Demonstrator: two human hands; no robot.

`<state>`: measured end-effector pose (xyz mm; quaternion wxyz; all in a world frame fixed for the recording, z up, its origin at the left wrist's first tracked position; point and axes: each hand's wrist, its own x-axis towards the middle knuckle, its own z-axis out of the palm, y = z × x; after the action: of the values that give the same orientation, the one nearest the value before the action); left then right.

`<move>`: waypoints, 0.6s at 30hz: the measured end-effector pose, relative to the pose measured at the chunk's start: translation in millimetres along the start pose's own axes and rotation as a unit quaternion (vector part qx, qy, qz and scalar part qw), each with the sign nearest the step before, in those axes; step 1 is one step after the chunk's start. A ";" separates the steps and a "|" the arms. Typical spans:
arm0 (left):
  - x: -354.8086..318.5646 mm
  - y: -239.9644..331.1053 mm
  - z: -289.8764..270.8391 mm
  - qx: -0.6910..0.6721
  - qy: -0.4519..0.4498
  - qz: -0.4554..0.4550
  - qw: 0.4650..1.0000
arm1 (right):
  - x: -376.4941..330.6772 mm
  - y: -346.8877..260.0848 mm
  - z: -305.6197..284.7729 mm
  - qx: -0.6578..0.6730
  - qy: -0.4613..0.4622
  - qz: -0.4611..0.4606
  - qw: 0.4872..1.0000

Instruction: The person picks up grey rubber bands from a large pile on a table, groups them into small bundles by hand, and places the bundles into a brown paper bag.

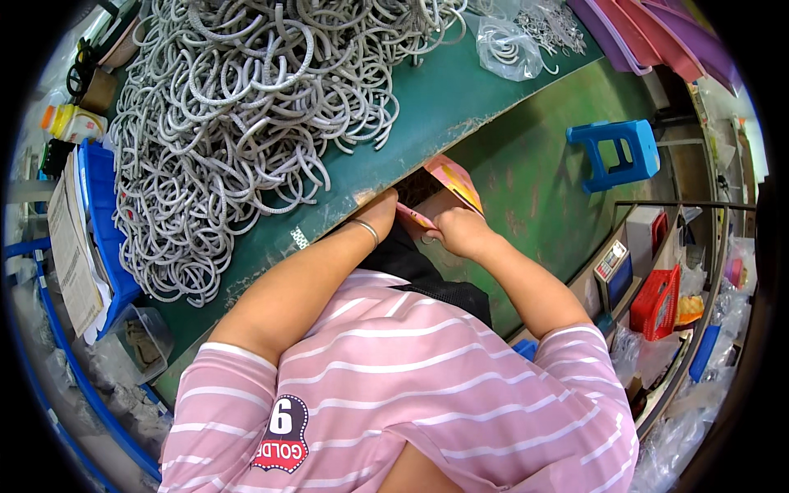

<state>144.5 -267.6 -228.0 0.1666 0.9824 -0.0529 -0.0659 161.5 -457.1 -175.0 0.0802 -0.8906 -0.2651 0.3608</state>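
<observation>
Striped shirt [427, 370]; R hand [464, 232] clamped on pink-yel item [452, 178]; L hand [380, 214] part-hid, can't tell grip.

White numeral [281, 416] and capital letters [282, 453] on the dark and red patch [281, 435] of a striped shirt [411, 370]

Workshop, small-parts bench work.
Signs: worn green workbench [431, 119] heaped with curved grey cord pieces [238, 131]; loose silvery parts [557, 29] and a clear bag [511, 53] at its far end; scuffed green floor [522, 218]; blue plastic stool [641, 152]; cluttered shelving [682, 203] at right, red basket [657, 304] among it.
</observation>
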 end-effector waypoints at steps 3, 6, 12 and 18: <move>-5.4 7.1 0.3 0.000 -0.083 0.136 0.987 | -18.1 25.1 1.6 -0.063 0.048 -0.011 0.997; -30.6 44.6 -7.8 -0.008 -0.122 0.335 0.934 | -72.7 54.5 12.1 -0.121 0.001 -0.058 0.991; -45.7 105.1 -31.7 -0.122 -0.108 0.484 0.860 | -142.4 121.6 42.1 -0.216 -0.196 0.059 0.955; -18.2 93.4 -38.2 -0.019 -0.021 0.454 0.890 | -75.9 116.4 55.0 -0.038 0.173 -0.076 0.981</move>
<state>124.5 -340.7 -159.0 0.1958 0.8460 -0.4959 -0.0049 126.5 -598.5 -208.3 0.1182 -0.9192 -0.3275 0.1839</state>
